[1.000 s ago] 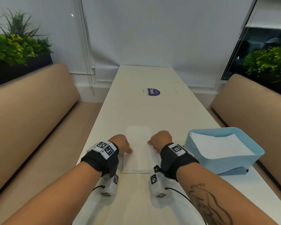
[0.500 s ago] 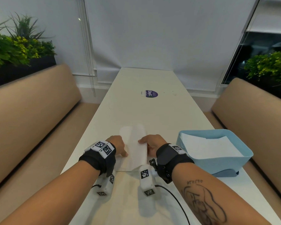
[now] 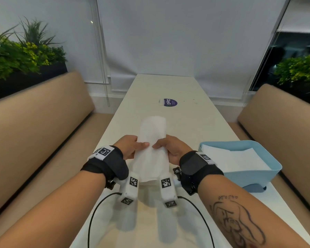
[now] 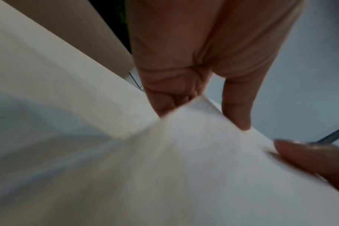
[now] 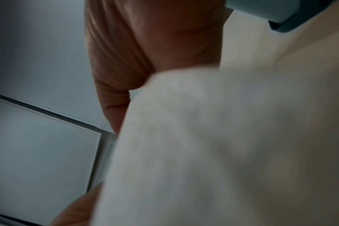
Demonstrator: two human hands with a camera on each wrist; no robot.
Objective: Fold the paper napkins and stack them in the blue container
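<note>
A long white paper napkin (image 3: 151, 149) is held up off the table between both hands, standing nearly upright. My left hand (image 3: 132, 146) pinches its left edge with the thumb on the near face. My right hand (image 3: 168, 146) pinches the right edge the same way. In the left wrist view the napkin (image 4: 194, 168) fills the lower frame under the thumb and fingers (image 4: 236, 110). In the right wrist view the napkin (image 5: 213, 145) hides most of the right hand's fingers (image 5: 114, 94). The blue container (image 3: 254, 173) stands at the right with folded white napkins (image 3: 231, 159) inside.
The long white table (image 3: 168, 86) runs away from me, with a round purple sticker (image 3: 169, 102) further out. Tan bench seats (image 3: 34, 126) flank both sides, with plants (image 3: 20, 52) behind them. Black cables (image 3: 97, 208) trail from the wrist cameras near the table's front edge.
The napkin lay flat under both hands a second ago. Both hands have since pinched its sides and lifted it off the table, raising its far end upright.
</note>
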